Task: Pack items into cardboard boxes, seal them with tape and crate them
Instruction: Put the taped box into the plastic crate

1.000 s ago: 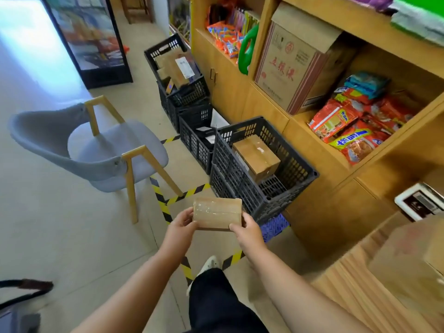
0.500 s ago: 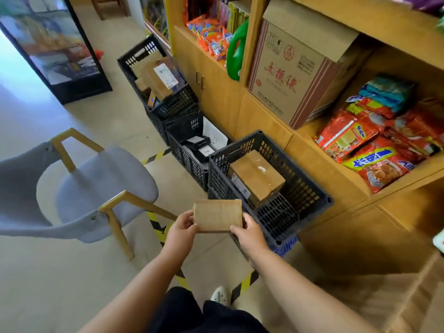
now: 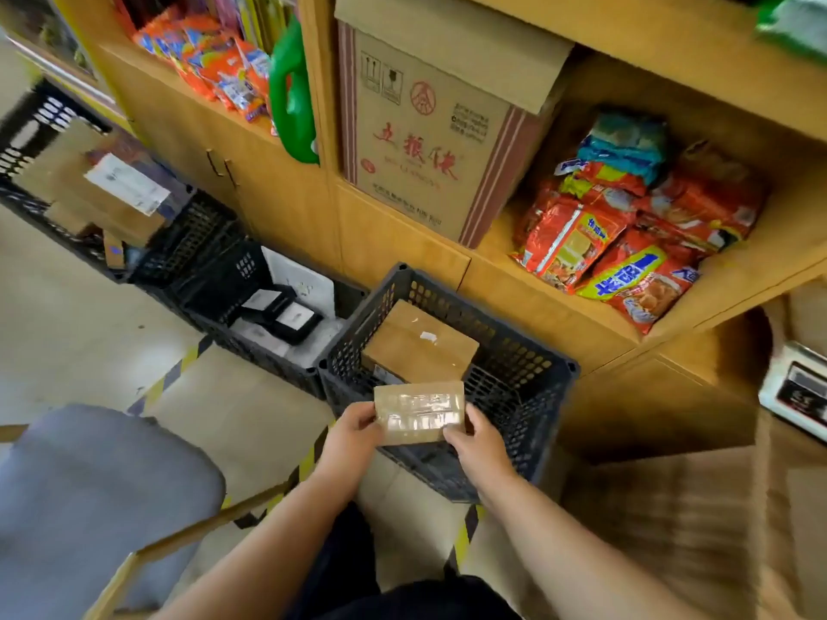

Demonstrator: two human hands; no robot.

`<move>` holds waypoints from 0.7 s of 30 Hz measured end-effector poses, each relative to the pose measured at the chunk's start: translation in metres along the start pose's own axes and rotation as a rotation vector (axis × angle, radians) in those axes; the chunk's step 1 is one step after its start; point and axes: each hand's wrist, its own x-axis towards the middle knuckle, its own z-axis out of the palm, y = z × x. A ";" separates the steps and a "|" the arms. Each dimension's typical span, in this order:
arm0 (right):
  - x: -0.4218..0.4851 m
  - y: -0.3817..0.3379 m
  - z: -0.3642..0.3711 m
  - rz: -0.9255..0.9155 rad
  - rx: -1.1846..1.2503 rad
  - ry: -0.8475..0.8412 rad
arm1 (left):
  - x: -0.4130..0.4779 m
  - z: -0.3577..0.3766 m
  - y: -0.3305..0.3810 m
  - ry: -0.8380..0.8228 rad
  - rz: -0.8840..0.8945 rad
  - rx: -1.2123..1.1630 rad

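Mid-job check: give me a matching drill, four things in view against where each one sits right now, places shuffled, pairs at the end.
Things
1. small taped box
2. larger sealed box
3. green jug
4. black cases

Places
A. standing just left of the printed carton
B. inside the nearest crate
C. held between left hand and right hand
D. inside the middle crate

Pairs: 1-C, 2-B, 3-A, 4-D

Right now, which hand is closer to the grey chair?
Left. The left hand grips the taped box at its chair-side end, with the grey chair off to its left; the right hand grips the opposite end, farther away.
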 end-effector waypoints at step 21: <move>0.167 -0.028 0.063 0.322 0.233 0.321 | 0.223 -0.006 0.025 -0.240 -0.017 0.530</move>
